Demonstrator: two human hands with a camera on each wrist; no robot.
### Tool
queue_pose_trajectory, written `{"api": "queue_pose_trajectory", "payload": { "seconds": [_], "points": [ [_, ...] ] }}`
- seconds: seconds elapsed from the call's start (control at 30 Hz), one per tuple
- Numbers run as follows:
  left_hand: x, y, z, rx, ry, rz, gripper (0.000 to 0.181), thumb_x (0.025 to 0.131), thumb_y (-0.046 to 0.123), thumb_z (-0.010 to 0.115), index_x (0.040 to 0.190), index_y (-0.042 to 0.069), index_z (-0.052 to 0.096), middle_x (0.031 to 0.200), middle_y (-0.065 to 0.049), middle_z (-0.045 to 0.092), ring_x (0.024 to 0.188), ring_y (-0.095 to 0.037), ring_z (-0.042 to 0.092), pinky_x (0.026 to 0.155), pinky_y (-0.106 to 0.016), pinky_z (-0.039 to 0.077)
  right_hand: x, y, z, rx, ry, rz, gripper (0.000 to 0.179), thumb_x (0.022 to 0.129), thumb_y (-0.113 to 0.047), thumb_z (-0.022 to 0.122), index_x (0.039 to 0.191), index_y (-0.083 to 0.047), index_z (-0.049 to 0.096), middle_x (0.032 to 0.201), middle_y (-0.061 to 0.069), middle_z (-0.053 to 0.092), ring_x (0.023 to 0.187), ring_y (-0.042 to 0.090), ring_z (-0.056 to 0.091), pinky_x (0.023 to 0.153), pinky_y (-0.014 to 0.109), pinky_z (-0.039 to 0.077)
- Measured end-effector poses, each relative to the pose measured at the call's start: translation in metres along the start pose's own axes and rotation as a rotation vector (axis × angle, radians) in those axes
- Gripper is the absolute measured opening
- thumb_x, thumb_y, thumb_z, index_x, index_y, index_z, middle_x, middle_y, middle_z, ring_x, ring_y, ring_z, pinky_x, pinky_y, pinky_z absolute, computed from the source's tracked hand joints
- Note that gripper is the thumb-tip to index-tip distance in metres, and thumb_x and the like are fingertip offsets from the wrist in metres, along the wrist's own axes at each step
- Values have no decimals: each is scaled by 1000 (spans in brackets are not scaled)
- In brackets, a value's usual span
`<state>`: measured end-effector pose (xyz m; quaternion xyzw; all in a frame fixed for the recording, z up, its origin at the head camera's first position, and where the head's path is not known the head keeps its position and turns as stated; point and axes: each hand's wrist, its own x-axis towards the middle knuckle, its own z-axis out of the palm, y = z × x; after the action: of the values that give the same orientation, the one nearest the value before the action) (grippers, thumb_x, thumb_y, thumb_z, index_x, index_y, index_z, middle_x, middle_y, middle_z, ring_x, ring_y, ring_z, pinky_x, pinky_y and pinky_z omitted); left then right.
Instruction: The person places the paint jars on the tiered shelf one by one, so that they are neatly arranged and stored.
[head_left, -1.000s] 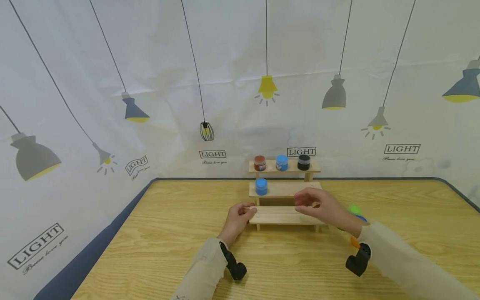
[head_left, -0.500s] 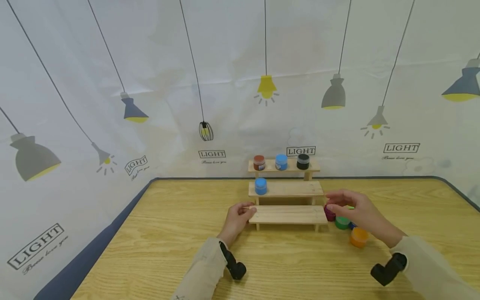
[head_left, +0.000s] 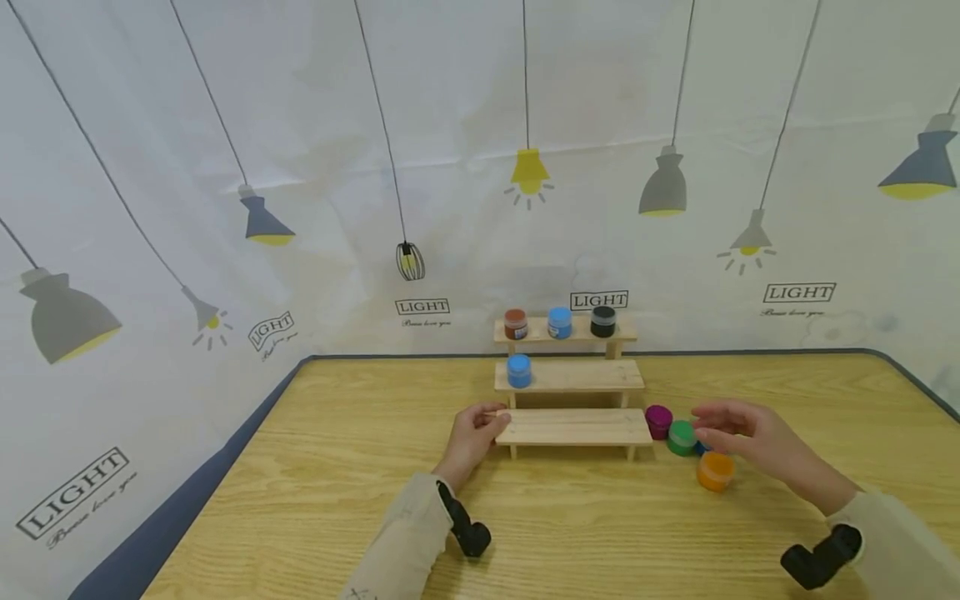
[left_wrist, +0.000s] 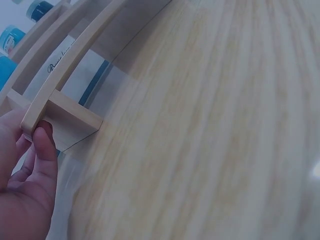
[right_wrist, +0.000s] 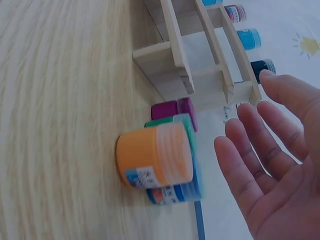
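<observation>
A three-tier wooden shelf rack (head_left: 577,427) stands near the back of the table. My left hand (head_left: 471,437) pinches the left end of its lowest board, thumb on top and fingers curled beneath, as the left wrist view also shows. To the right of the rack is a cluster of small paint jars: purple (head_left: 658,422), green (head_left: 682,437), orange (head_left: 716,472) and blue (right_wrist: 177,192). Over the right side of this cluster hovers my right hand (head_left: 761,442), fingers relaxed and apart, holding nothing. It partly hides the blue jar in the head view.
On the top tier stand a rust-red jar (head_left: 515,323), a light blue jar (head_left: 559,322) and a black jar (head_left: 603,321). Another light blue jar (head_left: 519,370) sits at the left of the middle tier. A lamp-printed white backdrop (head_left: 480,192) rises behind the table (head_left: 360,433).
My right hand has moved right, from over the rack's lowest board to the loose jars, uncovering the purple, green and orange ones. The left hand keeps its hold on the rack.
</observation>
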<state>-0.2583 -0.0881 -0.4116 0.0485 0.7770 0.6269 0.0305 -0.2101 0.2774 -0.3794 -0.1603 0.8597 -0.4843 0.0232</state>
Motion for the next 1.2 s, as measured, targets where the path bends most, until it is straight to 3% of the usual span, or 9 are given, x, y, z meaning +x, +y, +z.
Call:
{"api": "queue_pose_trajectory", "payload": {
  "seconds": [0.13, 0.37, 0.67, 0.87, 1.1, 1.2],
  "points": [
    [-1, 3, 0, 4, 8, -4, 29, 88, 13, 56, 112, -5, 57, 79, -9, 58, 60, -12, 47, 56, -29, 44, -4, 6, -4, 4, -11, 37, 42, 90, -18, 53, 120, 10, 45, 103, 19, 58, 83, 2, 56, 68, 27, 49],
    [15, -20, 1, 0, 24, -4, 31, 86, 20, 59, 110, 1, 59, 77, -3, 57, 60, -10, 48, 54, -25, 43, -12, 14, -10, 3, -41, 49, 41, 90, -17, 53, 119, 11, 45, 105, 22, 56, 83, 5, 56, 68, 29, 49],
    [-1, 4, 1, -8, 16, 4, 29, 88, 10, 55, 111, -8, 56, 77, -6, 56, 60, -12, 47, 56, -28, 43, -15, 22, -8, -45, -43, 33, 37, 88, -13, 55, 114, 12, 49, 104, 22, 56, 83, 1, 54, 68, 23, 47],
    [-3, 5, 1, -7, 19, 7, 29, 88, 10, 55, 111, -8, 56, 76, -6, 56, 60, -11, 47, 56, -28, 43, -16, 29, -5, -63, -40, 8, 35, 86, -11, 58, 111, 13, 51, 101, 20, 57, 81, 0, 55, 66, 23, 48],
    [-3, 4, 1, -12, 10, 5, 28, 88, 12, 55, 111, -6, 57, 78, -8, 57, 60, -11, 47, 56, -28, 43, -17, 37, -5, -7, -121, 76, 43, 85, -16, 60, 113, 14, 48, 104, 24, 55, 81, 3, 56, 67, 25, 49],
    [-3, 4, 1, -12, 4, 4, 28, 88, 12, 55, 110, -5, 57, 79, -9, 58, 60, -12, 47, 56, -28, 43, -18, 40, -5, 2, -137, 67, 42, 85, -14, 60, 112, 15, 48, 103, 23, 56, 81, 2, 56, 68, 24, 49]
  ]
}}
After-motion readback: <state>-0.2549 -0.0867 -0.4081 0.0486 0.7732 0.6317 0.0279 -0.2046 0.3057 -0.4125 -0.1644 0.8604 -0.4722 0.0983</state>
